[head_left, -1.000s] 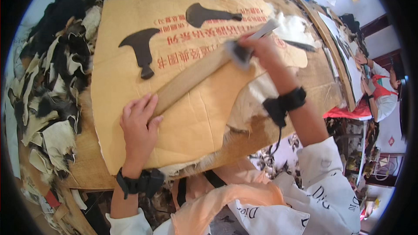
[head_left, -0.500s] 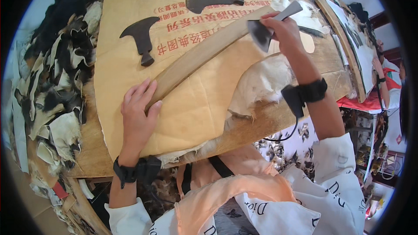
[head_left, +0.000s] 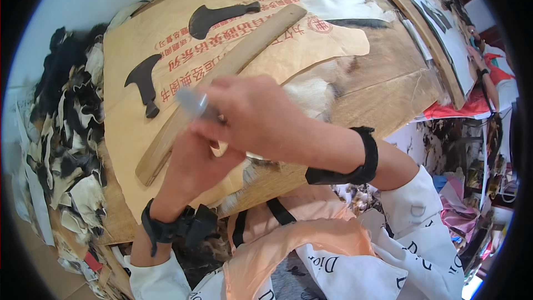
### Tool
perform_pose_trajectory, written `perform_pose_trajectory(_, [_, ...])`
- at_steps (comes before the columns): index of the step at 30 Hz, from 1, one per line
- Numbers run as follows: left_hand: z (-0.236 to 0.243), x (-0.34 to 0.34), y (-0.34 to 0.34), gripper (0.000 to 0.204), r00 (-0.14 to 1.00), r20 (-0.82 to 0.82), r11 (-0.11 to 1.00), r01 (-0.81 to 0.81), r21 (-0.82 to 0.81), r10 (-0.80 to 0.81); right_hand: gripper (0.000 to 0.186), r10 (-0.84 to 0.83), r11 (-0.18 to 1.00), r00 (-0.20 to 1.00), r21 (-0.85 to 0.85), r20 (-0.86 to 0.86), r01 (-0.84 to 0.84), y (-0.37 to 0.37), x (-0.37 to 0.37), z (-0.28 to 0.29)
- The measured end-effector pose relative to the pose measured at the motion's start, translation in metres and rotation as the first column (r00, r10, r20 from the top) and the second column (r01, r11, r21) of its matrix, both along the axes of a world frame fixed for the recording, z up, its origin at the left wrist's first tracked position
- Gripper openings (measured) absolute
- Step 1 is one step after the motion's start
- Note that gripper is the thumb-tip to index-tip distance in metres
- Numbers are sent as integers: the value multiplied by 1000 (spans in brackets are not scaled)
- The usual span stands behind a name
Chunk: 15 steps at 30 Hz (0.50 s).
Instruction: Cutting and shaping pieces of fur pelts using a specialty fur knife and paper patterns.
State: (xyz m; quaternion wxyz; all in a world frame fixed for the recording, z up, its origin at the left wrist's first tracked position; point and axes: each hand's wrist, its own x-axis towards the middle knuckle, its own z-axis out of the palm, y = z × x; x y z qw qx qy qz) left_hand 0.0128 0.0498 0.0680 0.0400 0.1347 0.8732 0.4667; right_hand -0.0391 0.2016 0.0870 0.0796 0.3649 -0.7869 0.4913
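Observation:
In front of me my right hand [head_left: 252,114] is closed on an axe-shaped metal blade [head_left: 191,103], blurred by motion. My left hand [head_left: 191,161] meets it from below, fingers curled in at the same blade; where they grip is partly hidden. Behind my hands a long, flat wooden stick [head_left: 244,55] lies slantwise on a sheet of brown paper [head_left: 125,133] with red print. Two dark flared blades lie on that paper: one curved blade [head_left: 145,82] to the left, another blade [head_left: 214,19] toward the far edge.
Black and white fur scraps [head_left: 72,133] are heaped along the left. White fur [head_left: 344,3] lies beyond the paper, with pale hide [head_left: 311,91] to its right. A wooden strip [head_left: 422,33] borders the table [head_left: 383,89]; another person's arm [head_left: 486,80] is past it.
My left hand has let go of the wooden stick, which now lies nearer left. My right hand has brought the blade from the far right to the middle, where both hands meet.

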Motion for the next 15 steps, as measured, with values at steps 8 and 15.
perform_pose_trajectory(8, [-11,2,-14,25,938,-219,944,212,-251,-269,27,-47,989,990,133,-129,65,4,24,6])
perform_pose_trajectory(15, [-37,-6,-36,16,873,298,888,264,377,-386,12,-275,942,914,274,298,194,24,63,-55])
